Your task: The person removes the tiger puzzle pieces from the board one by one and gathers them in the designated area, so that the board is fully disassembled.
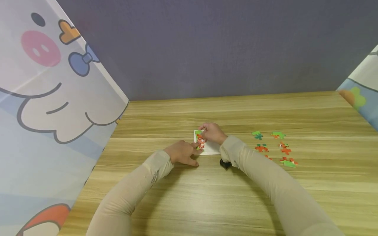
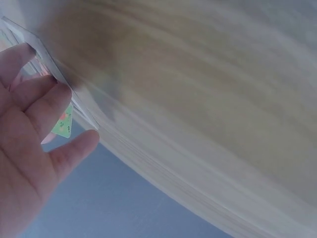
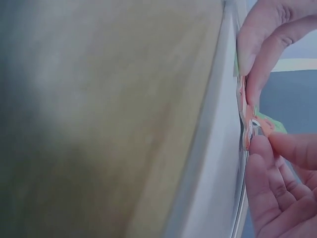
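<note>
A white puzzle tray (image 1: 212, 149) lies on the table, with joined green and orange puzzle pieces (image 1: 200, 144) along its left side. My left hand (image 1: 183, 153) rests at the tray's left edge, fingers spread and extended, fingertips on the joined pieces. Above the tray's upper left part, my right hand (image 1: 214, 133) pinches a green and orange puzzle piece (image 3: 271, 125) between thumb and fingers. In the right wrist view this piece is tilted up, its lower edge right at the joined pieces. The left wrist view shows a green piece corner (image 2: 65, 126) behind the left fingers.
Several loose puzzle pieces lie to the right of the tray, among them a dark green one (image 1: 258, 135), an orange one (image 1: 261, 148) and a green one (image 1: 289, 163). A grey wall (image 1: 221, 49) stands behind the wooden table (image 1: 195, 196). A printed panel (image 1: 68, 108) borders the left.
</note>
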A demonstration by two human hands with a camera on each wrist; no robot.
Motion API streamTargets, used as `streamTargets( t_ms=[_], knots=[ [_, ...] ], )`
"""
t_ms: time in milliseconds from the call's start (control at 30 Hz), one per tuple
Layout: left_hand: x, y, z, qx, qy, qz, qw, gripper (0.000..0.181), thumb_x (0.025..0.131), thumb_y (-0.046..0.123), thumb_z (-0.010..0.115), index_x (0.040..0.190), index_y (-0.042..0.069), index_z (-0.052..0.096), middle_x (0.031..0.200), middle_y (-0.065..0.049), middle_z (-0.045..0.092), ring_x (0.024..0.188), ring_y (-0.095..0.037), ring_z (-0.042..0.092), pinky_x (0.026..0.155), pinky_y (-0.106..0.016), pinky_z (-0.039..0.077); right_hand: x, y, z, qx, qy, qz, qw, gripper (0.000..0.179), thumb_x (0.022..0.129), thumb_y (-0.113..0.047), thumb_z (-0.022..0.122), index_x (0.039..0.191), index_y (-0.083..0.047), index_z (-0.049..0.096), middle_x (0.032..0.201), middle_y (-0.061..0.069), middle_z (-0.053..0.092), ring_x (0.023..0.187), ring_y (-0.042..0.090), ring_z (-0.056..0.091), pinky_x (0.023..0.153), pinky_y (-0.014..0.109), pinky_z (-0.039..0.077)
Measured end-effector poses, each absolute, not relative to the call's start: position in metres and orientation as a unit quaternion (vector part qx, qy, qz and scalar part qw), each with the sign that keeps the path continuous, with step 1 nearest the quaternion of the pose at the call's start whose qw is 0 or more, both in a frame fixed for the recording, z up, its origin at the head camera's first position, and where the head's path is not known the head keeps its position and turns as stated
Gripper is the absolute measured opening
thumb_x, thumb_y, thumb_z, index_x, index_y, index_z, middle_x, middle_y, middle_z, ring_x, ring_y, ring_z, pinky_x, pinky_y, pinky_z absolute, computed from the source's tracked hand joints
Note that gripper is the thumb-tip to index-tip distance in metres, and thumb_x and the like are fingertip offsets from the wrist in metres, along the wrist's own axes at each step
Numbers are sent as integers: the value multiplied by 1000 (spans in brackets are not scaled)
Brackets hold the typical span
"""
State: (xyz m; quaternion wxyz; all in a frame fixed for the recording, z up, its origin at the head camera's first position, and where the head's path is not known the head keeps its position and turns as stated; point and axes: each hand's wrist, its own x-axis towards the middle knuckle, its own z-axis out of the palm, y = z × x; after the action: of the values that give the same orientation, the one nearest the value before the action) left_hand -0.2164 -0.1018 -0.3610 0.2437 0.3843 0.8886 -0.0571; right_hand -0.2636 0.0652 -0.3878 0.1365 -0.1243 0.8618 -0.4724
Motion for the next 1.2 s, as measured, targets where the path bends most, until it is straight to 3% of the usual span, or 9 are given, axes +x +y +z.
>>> streamTargets(
  t_ms=[67,133,300,500,900,1033,1200],
  knots=[
    [-216,-101,-361,384,889,-57,243,65,88,49,61,143,19,43,150,-10,29,55,-9,48,92,-36,46,-264,65,-388,-126,862,-471,138,32,82,6,53,113,6,61,71,8,63,56,12,55,53,22,44],
    [-216,-101,-361,384,889,-60,241,65,88,50,61,143,19,44,150,-10,29,59,-9,50,92,-35,46,-264,65,-388,-128,860,-473,140,30,83,6,54,112,7,61,71,9,63,56,13,55,53,22,45],
    [-216,-101,-362,382,890,-65,240,65,88,50,60,143,20,43,150,-9,30,92,-17,62,96,-35,43,-265,64,-389,-120,853,-486,149,22,84,-1,62,105,4,62,69,7,61,55,13,55,51,21,44],
    [-216,-101,-362,379,891,-56,245,65,88,50,60,143,20,42,150,-9,29,102,-22,62,99,-37,41,-265,66,-390,-121,863,-472,131,13,85,-3,64,96,3,63,67,5,61,54,11,54,51,20,43],
    [-218,-104,-362,371,892,-50,255,64,89,49,58,144,20,41,152,-8,24,129,-25,42,106,-40,32,-265,90,-383,-97,861,-483,122,25,88,-9,63,109,5,64,87,10,64,63,13,56,58,24,49],
    [-219,-104,-356,366,891,-63,261,62,90,49,58,142,20,44,150,-6,28,133,-23,36,107,-35,31,-264,105,-381,-103,863,-479,120,27,91,-12,61,112,5,63,86,11,66,59,15,56,55,25,47],
    [-222,-102,-354,367,893,-44,257,61,90,49,59,142,21,45,146,-4,37,132,-22,38,106,-37,32,-260,129,-377,-113,863,-479,110,29,93,-10,60,116,8,60,78,12,65,56,19,56,55,28,49]
  ],
)
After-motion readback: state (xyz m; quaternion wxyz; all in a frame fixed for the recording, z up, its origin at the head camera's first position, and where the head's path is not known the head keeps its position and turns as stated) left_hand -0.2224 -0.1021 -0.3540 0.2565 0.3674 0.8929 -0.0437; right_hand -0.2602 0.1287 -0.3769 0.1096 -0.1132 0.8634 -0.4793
